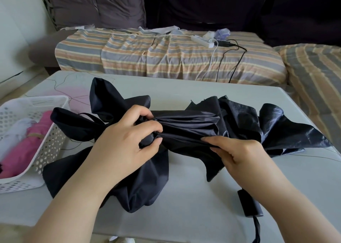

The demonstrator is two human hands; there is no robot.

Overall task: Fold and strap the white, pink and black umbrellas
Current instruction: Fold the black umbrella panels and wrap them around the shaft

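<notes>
Two umbrellas already lie rolled in the basket, pink umbrella beside white umbrella, so I judge only the black umbrella remains. It sprawls on the bench just right of the basket. My left hand has its grip clamped round the bunched middle to pin the folds; my right hand pinches a flap, likely to pleat it.
</notes>
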